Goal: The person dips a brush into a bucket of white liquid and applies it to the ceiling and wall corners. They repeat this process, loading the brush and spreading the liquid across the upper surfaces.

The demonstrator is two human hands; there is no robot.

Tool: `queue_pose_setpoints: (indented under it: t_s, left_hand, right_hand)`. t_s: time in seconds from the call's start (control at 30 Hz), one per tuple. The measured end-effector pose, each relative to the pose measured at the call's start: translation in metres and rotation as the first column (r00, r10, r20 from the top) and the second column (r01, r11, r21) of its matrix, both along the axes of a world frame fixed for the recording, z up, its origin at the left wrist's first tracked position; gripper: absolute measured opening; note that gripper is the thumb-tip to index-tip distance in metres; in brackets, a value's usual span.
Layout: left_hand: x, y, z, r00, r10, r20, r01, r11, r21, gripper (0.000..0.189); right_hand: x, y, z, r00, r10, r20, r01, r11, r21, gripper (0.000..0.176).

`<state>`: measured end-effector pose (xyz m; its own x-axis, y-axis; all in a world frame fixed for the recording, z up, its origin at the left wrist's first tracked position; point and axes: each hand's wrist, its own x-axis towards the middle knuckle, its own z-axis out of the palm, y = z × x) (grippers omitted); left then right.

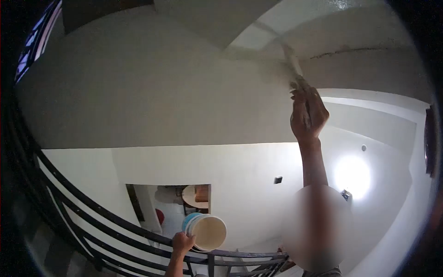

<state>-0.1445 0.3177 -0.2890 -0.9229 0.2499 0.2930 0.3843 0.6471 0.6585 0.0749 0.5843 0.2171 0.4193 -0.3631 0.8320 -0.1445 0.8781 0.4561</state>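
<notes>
My right hand (309, 108) is raised with its fingers closed around a paintbrush (291, 60). The bristle end of the brush is up at the grey surface, close to where it meets a paler, shiny patch (258, 37). Lower down, my left hand (183, 242) grips the side of a small bucket (210, 233), white with blue on the outside. Its mouth faces me and the inside looks cream coloured. The bucket is beside the dark railing. A blurred patch covers part of my right forearm.
A dark metal railing (115, 212) curves along the left and bottom. A broad grey surface (161, 83) spans the upper view, with a dark crack (346, 51) at right. Below are white walls (249, 171), a bright lamp (352, 176) and an opening (168, 194) showing furniture.
</notes>
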Motion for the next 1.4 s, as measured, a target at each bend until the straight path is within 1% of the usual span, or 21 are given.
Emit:
queue_pose_setpoints:
  t_s: [0.03, 0.07, 0.13, 0.2, 0.27, 0.3, 0.43, 0.53, 0.6, 0.67, 0.73, 0.83, 0.9, 1.0, 1.03, 1.13, 1.2, 1.27, 1.3, 1.37, 1.4]
  left_hand:
    - [-0.002, 0.003, -0.003, 1.0, -0.015, 0.002, 0.015, 1.0, -0.002, 0.052]
    - [-0.004, 0.004, -0.009, 0.999, 0.011, -0.032, -0.011, 1.0, 0.0, 0.051]
    - [0.0, 0.006, -0.009, 0.998, 0.037, -0.058, -0.036, 0.999, 0.006, 0.05]
    - [0.011, 0.006, 0.004, 0.993, 0.068, -0.1, -0.069, 0.998, -0.006, 0.047]
    - [0.016, 0.006, 0.005, 0.994, 0.059, -0.095, -0.06, 0.998, -0.007, 0.047]
    - [0.018, 0.008, 0.007, 0.993, 0.052, -0.104, -0.052, 0.999, 0.002, 0.046]
    - [0.033, 0.008, 0.022, 0.999, 0.05, -0.015, -0.051, 0.998, -0.033, 0.045]
    - [0.039, 0.01, 0.026, 0.991, 0.078, -0.11, -0.08, 0.997, -0.016, 0.044]
    - [0.041, 0.009, 0.031, 0.995, 0.064, -0.074, -0.065, 0.998, -0.012, 0.045]
    - [0.028, 0.006, 0.018, 0.998, 0.062, -0.031, -0.064, 0.997, -0.052, 0.046]
    - [0.019, 0.009, 0.028, 0.997, 0.071, -0.012, -0.072, 0.994, -0.08, 0.047]
    - [0.041, 0.004, 0.032, 0.999, 0.047, -0.014, -0.048, 0.995, -0.085, 0.049]
    - [0.041, 0.006, 0.042, 0.998, 0.068, -0.012, -0.069, 0.994, -0.09, 0.048]
    - [0.039, 0.007, 0.04, 0.995, 0.094, -0.016, -0.095, 0.99, -0.1, 0.05]
    - [0.037, 0.005, 0.039, 0.996, 0.091, -0.012, -0.092, 0.99, -0.104, 0.05]
    - [0.029, 0.004, 0.033, 0.996, 0.09, -0.002, -0.089, 0.988, -0.125, 0.05]
    - [0.028, 0.005, 0.03, 0.994, 0.11, -0.003, -0.109, 0.989, -0.102, 0.049]
    - [0.026, 0.006, 0.028, 0.993, 0.114, -0.001, -0.113, 0.988, -0.107, 0.048]
    - [0.024, 0.007, 0.025, 0.993, 0.121, 0.002, -0.12, 0.987, -0.11, 0.048]
    - [0.02, 0.008, 0.018, 0.992, 0.12, -0.026, -0.122, 0.988, -0.092, 0.048]
    - [0.018, 0.007, 0.013, 0.992, 0.117, -0.053, -0.121, 0.99, -0.078, 0.048]
  right_hand:
    - [0.005, 0.002, 0.001, 0.985, 0.067, -0.159, -0.044, 0.989, 0.144, 0.021]
    - [0.011, -0.002, 0.001, 0.987, 0.055, -0.153, -0.033, 0.989, 0.141, 0.021]
    - [0.017, -0.018, 0.005, 0.93, 0.061, -0.363, 0.015, 0.979, 0.204, 0.024]
    - [0.011, -0.027, 0.011, 0.935, 0.072, -0.346, -0.006, 0.982, 0.19, 0.024]
    - [0.001, -0.027, 0.015, 0.967, 0.027, -0.254, -0.017, 0.999, 0.042, 0.019]
    - [-0.011, -0.018, 0.025, 0.96, 0.044, -0.275, -0.014, 0.994, 0.11, 0.02]
    - [-0.042, 0.001, 0.038, 0.97, -0.038, -0.242, 0.068, 0.991, 0.114, 0.017]
    - [-0.057, 0.006, 0.04, 0.985, -0.031, -0.17, 0.035, 0.999, 0.019, 0.013]
    - [-0.069, 0.009, 0.037, 0.999, -0.041, 0.036, 0.045, 0.995, -0.09, 0.016]
    - [-0.086, 0.009, 0.028, 0.995, -0.044, 0.089, 0.055, 0.991, -0.12, 0.017]
    - [-0.084, 0.003, 0.036, 0.992, -0.038, 0.117, 0.054, 0.989, -0.139, 0.018]
    - [-0.065, 0.002, 0.031, 0.988, 0.005, 0.154, 0.018, 0.989, -0.149, 0.021]
    - [-0.06, 0.002, 0.035, 0.973, 0.113, 0.201, -0.086, 0.987, -0.138, 0.022]
    - [-0.056, 0.023, 0.047, 0.973, 0.145, 0.179, -0.113, 0.978, -0.177, 0.022]
    - [-0.049, 0.02, 0.05, 0.941, 0.238, 0.24, -0.158, 0.937, -0.31, 0.025]
    - [-0.037, 0.01, 0.044, 0.91, 0.32, 0.264, -0.186, 0.884, -0.429, 0.026]
    - [-0.033, 0.018, 0.035, 0.907, 0.33, 0.262, -0.212, 0.894, -0.393, 0.028]
    - [-0.028, 0.026, 0.031, 0.945, 0.302, 0.124, -0.254, 0.919, -0.302, 0.029]
    - [-0.028, 0.026, 0.025, 0.944, 0.305, 0.125, -0.257, 0.919, -0.3, 0.029]
    - [-0.028, 0.027, 0.016, 0.945, 0.317, -0.085, -0.328, 0.898, -0.294, 0.032]
    - [-0.036, 0.03, 0.011, 0.945, 0.318, -0.083, -0.328, 0.898, -0.295, 0.032]
